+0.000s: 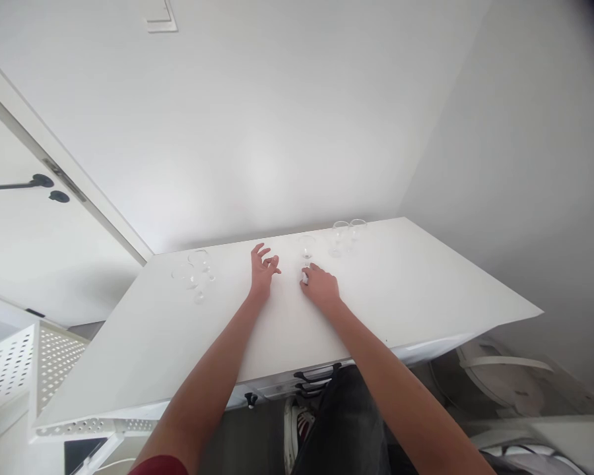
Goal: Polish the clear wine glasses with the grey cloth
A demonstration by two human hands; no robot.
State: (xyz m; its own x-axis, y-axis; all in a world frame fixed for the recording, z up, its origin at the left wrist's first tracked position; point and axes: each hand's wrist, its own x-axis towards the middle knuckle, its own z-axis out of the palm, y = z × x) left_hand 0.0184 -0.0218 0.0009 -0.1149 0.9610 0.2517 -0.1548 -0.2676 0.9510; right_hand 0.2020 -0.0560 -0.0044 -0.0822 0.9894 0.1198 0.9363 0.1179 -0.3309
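Note:
In the head view, a clear stemmed glass (pixel 307 248) stands upright near the middle of the white tabletop (pixel 277 343). My right hand (pixel 321 285) is closed around its lower part, the fingers at the stem and foot. To the left of that glass, my left hand (pixel 263 269) hovers with its fingers apart and curled a little, holding nothing. Two more stemmed glasses, a nearer one (pixel 184 276) and a farther one (pixel 199 260), are close together on the left. Another pair, a glass (pixel 341 235) and its neighbour (pixel 358 231), stands at the back right.
A white wall (pixel 257 132) rises behind the table. On the left are a door with a black handle (pixel 20 184) and a white perforated rack (pixel 54 363). Black drawer handles (pixel 317 377) show below the front edge. A round transparent object (pixel 505 382) sits low at the right.

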